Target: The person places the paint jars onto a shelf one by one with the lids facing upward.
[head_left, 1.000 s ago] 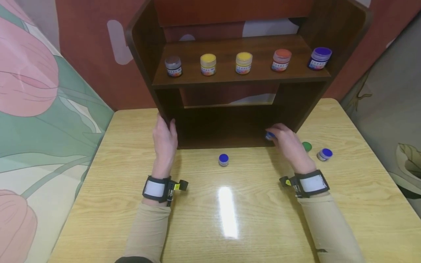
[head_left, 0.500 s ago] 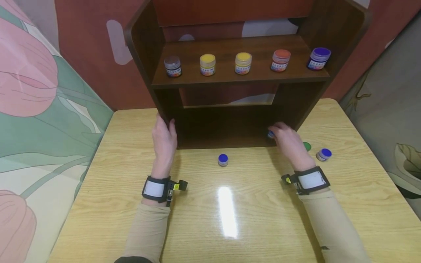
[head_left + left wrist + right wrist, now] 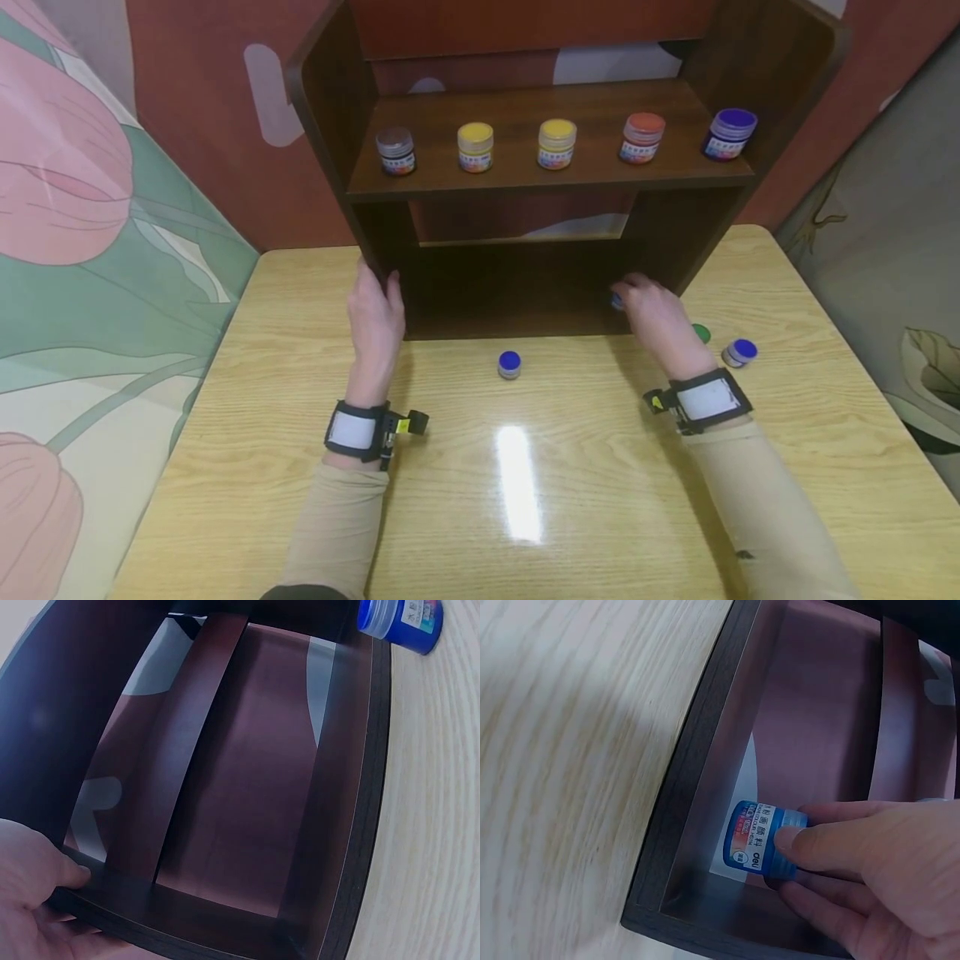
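My right hand (image 3: 660,323) pinches a blue paint jar (image 3: 761,840) by its lid end, between thumb and fingers. The jar is inside the lower compartment of a dark brown wooden shelf (image 3: 547,190), near its right side panel. In the right wrist view its label faces the camera. My left hand (image 3: 377,321) grips the shelf's left side panel, thumb on the inner face and fingers round the outside. On the table in front of the shelf stands another small jar with a blue lid (image 3: 509,365).
On the upper shelf board stand a black jar (image 3: 396,152), two yellow ones, a red jar (image 3: 641,138) and a dark blue jar (image 3: 730,135). Right of my right hand are a blue-lidded jar (image 3: 740,352) and a partly hidden green lid (image 3: 701,333). A patterned wall rises behind.
My right hand has moved slightly farther back and to the right within the lower compartment, carrying the blue paint jar. The left hand keeps its place on the side panel.
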A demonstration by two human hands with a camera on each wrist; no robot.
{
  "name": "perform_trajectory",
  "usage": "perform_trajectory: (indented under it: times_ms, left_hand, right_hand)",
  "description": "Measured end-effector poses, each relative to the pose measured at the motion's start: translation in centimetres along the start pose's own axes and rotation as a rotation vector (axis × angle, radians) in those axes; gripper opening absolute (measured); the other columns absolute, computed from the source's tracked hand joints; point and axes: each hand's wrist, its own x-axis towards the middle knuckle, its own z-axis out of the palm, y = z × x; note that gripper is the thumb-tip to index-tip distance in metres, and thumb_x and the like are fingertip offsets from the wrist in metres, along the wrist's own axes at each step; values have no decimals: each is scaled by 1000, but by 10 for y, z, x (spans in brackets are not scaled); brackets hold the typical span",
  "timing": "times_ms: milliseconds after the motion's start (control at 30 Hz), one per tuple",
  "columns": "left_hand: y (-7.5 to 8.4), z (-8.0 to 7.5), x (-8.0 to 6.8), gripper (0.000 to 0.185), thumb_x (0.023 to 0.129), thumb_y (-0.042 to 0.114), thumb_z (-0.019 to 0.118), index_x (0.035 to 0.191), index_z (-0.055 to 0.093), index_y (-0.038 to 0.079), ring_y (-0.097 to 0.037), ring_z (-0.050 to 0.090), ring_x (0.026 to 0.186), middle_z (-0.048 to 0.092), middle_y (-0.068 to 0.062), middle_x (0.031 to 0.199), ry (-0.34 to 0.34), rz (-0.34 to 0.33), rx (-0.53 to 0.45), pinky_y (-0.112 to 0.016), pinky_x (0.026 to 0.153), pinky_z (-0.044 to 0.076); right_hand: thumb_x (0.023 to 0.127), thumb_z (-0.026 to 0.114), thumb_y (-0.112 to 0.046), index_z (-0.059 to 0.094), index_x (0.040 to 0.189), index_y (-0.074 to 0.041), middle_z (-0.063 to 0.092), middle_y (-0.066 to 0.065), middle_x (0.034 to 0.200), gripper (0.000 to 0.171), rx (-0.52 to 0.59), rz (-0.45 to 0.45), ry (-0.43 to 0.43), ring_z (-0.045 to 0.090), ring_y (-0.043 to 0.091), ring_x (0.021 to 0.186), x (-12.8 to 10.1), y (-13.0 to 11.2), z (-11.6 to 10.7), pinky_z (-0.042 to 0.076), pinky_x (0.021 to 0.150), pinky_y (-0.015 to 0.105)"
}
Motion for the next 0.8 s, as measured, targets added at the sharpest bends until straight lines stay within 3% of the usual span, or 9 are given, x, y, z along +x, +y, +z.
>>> perform_trajectory:
  times_ms: [400, 800]
  left_hand:
    - [-3, 2, 0, 37, 101, 13, 56, 133, 50, -5, -42, 64, 115, 65, -27, 123, 13, 27, 0, -54, 97, 53]
    - [-3, 2, -1, 38, 102, 16, 55, 133, 49, -5, -43, 65, 114, 66, -27, 122, 9, 26, 3, -54, 96, 54]
  right_hand:
    - [84, 55, 18, 67, 107, 6, 65, 28, 103, 29, -45, 28, -63, 67, 43, 86, 5, -1, -4, 58, 70, 53]
    - [81, 56, 17, 63, 96, 5, 63, 27, 94, 20, -57, 57, -37, 66, 44, 79, 4, -4, -3, 56, 63, 55]
